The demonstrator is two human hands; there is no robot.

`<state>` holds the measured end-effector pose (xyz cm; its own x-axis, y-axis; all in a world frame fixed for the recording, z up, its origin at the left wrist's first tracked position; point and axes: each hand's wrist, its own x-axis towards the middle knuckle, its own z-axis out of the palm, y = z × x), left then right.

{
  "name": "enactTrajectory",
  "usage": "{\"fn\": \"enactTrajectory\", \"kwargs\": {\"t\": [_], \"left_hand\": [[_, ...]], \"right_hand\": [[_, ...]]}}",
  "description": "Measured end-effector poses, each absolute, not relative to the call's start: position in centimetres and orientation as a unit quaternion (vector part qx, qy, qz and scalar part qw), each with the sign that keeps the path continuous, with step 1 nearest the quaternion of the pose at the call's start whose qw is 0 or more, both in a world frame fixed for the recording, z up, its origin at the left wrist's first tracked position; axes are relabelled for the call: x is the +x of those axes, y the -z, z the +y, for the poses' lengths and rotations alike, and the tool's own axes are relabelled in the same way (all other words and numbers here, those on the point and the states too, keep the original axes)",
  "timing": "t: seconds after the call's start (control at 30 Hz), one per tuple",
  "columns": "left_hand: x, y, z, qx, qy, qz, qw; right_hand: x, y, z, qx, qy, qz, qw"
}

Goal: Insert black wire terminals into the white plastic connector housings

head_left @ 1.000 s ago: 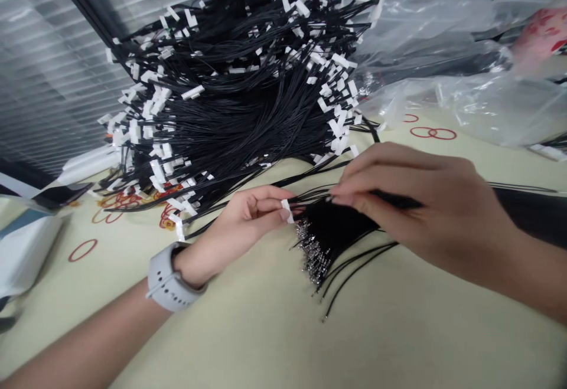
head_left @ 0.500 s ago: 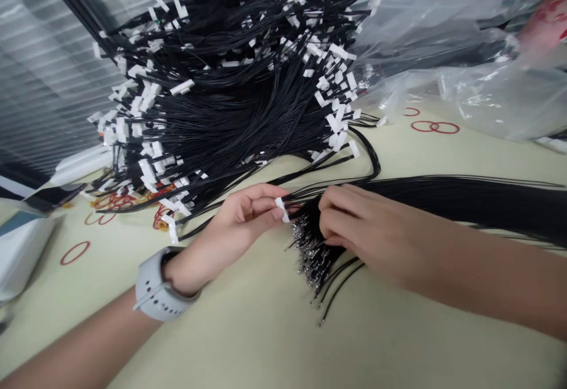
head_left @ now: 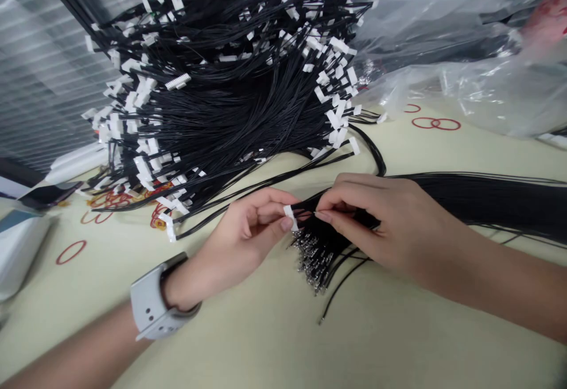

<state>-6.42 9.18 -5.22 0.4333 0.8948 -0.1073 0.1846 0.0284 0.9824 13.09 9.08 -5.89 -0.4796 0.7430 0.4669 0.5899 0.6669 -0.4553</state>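
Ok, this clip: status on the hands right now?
Left hand: pinching a white connector. Right hand: fingers on black wires, metal terminals below. Wire pile behind.

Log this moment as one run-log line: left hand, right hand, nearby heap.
left hand: pinches white connector | right hand: pinches black wire bundle | nearby: wire heap

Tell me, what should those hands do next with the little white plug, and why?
I think the right hand should pick one of the black wires and push its metal crimp terminal into the white connector, because the left hand is pinching that connector right beside the wire tips.
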Motion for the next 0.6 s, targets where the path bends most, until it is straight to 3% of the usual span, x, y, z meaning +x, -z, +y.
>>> {"fn": "enactTrajectory", "kwargs": {"t": [0.17, 0.47, 0.6], "left_hand": [[-6.3, 5.2, 9.1, 0.63, -0.304, 0.43, 0.57], [-6.3, 5.2, 9.2, 0.644, -0.299, 0.417, 0.568], [-6.1, 5.0, 9.0, 0.646, -0.298, 0.422, 0.561]], "right_hand": [[13.1, 6.1, 9.0, -0.356, -0.073, -0.866, 0.344], [12.4, 6.0, 7.8, -0.36, -0.157, -0.869, 0.302], [12.8, 6.2, 7.8, -0.371, -0.086, -0.867, 0.322]]}}
